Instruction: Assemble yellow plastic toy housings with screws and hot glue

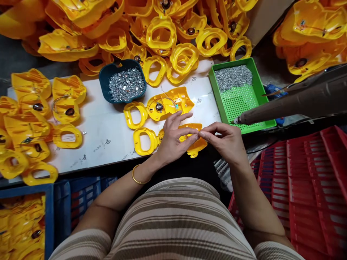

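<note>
My left hand (173,140) hovers over a yellow plastic housing (195,146) near the table's front edge, covering its middle. Its thumb and index finger are pinched together, while the other fingers stretch forward. Right beside them, the thumb and index finger of my right hand (226,141) also pinch, and the fingertips of both hands meet. Whatever lies between them is too small to make out. Just behind, a second yellow housing (185,99) lies inside up, with a round dark speaker-like part (159,107), thin wires and a small green board (176,106).
A dark teal bowl (104,85) of small metal pieces stands left of centre. To the right, a green perforated basket (260,81) holds many screws, with a dark tool-like arm (292,101) over it. Yellow housings (159,32) heap behind; red crates (303,187) stand right, a blue crate (50,216) left.
</note>
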`<state>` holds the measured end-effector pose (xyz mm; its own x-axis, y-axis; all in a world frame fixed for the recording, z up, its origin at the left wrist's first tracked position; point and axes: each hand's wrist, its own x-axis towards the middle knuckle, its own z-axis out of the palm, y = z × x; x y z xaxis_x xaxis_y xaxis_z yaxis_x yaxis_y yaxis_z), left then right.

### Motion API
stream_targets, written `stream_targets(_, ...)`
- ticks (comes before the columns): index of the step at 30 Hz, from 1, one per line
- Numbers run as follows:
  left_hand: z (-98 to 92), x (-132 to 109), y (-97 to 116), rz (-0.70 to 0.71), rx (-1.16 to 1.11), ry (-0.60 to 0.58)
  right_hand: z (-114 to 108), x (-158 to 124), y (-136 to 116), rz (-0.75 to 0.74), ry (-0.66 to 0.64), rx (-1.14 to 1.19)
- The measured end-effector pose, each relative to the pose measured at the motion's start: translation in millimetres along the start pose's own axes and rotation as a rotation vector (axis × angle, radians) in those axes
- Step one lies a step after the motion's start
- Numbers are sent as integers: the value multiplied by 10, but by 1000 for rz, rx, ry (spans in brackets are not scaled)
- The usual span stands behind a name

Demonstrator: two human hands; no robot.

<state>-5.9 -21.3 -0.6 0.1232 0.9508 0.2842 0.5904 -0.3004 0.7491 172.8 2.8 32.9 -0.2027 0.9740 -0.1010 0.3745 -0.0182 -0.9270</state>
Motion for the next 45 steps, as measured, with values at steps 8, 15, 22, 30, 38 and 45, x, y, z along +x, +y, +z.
stream_targets(8, 23, -90, 64, -18, 147, -88, -42, -433, 233, 110, 102, -139)
stream_targets(15, 80, -90, 90, -52, 230, -146, 93, -509, 393, 161, -44, -104)
stream_targets(22, 95, -65, 102, -60, 264, -180, 94, -509, 414, 115, -54, -131)
stream_targets(30, 107, -48, 107, -64, 289, -192, 101, -442, 350, 233, -64, 21)
stream_targets(38, 105, -165, 30, -23, 253, -113, 183, -180, 362, 353, -232, 292)
stream_targets(45, -67, -170, -4, 2, 205, -122, 226, -169, 357, 388, -270, 395)
